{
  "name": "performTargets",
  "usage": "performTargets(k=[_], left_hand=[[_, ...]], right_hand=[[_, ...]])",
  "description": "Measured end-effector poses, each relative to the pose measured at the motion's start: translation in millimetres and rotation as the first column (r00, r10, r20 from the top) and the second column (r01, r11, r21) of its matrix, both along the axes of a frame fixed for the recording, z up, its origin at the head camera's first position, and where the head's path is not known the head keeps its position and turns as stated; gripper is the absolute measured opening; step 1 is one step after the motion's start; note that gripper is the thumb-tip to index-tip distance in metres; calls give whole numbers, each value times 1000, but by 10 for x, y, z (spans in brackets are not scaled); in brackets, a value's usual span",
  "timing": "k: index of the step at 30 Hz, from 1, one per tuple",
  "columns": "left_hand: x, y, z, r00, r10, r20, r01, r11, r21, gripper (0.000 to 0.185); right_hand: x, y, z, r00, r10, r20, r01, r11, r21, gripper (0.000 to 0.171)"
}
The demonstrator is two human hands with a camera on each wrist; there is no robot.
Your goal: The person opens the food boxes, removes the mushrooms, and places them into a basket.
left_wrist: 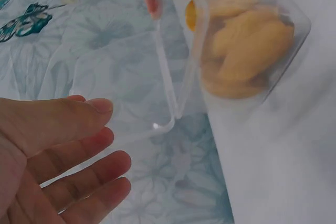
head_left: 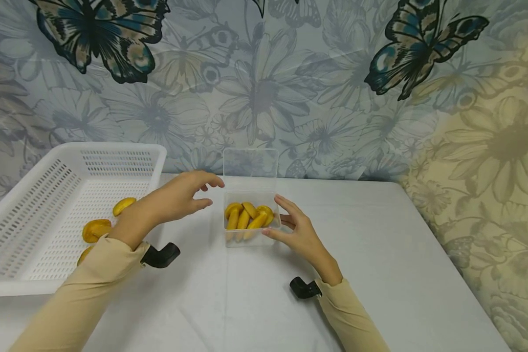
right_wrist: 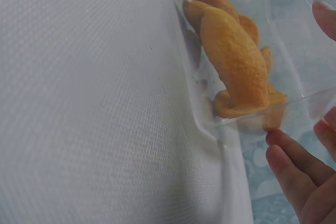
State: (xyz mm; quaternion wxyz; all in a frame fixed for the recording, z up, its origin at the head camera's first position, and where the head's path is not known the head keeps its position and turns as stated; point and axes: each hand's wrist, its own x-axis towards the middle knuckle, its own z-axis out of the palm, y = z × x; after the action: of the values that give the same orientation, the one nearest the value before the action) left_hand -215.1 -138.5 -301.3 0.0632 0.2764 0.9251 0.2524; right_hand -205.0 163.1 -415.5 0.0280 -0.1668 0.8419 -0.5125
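A clear plastic box (head_left: 264, 239) stands on the white table, its hinged lid (head_left: 250, 166) raised at the back. Several yellow mushrooms (head_left: 244, 219) lie side by side inside. My right hand (head_left: 301, 239) holds the box at its right side, thumb by the front corner and index finger by the back one. To the left of the box hovers my left hand (head_left: 180, 198), fingers loosely spread and holding nothing, near the lid. More yellow mushrooms (head_left: 96, 230) lie in the white basket (head_left: 119, 146), partly hidden behind my left forearm.
The perforated basket takes up the table's left side. A white cloth (head_left: 369, 234) covers the table, whose right edge slants away. Behind it hangs a backdrop (head_left: 264, 98) with flowers and butterflies. A black wrist camera (head_left: 160, 255) sticks out from my left sleeve.
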Motion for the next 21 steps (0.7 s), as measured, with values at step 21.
performTargets(k=[21], left_hand=[[-133,575,-346,994,-50,94,53,998,-29,41]], right_hand=[[2,4,6,1000,10,12,-9,1000,-15,87]])
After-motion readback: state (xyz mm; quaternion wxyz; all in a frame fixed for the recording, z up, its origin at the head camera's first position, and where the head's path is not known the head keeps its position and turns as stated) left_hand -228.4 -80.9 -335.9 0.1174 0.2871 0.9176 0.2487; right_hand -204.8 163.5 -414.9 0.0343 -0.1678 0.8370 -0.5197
